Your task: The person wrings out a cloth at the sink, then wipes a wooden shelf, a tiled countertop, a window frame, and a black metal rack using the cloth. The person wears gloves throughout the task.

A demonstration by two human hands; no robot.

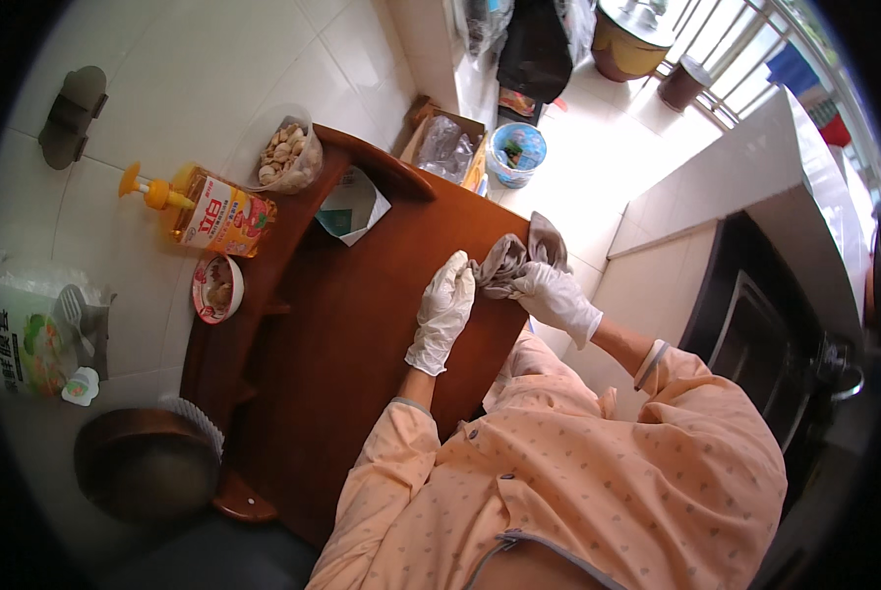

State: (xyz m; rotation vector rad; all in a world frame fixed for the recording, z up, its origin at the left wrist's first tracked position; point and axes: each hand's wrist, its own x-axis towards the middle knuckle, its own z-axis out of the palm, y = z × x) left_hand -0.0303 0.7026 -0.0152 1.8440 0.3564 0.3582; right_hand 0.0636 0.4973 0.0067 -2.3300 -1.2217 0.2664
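Note:
Both of my hands wear white disposable gloves and grip a crumpled grey-brown cloth (505, 259). My left hand (444, 306) pinches one end of it between thumb and fingers. My right hand (555, 299) is closed around its bunched middle, and a loose flap sticks out beyond that hand. The cloth is above the far right edge of a reddish-brown wooden desk (367, 310); whether it touches the surface I cannot tell.
On the desk's raised shelf stand a pump bottle of orange detergent (223, 214), a small bowl (218, 289) and a plastic tub of garlic (286, 158). A folded paper box (352, 206) lies below. A blue bin (516, 153) is on the floor; a sink (754, 346) is right.

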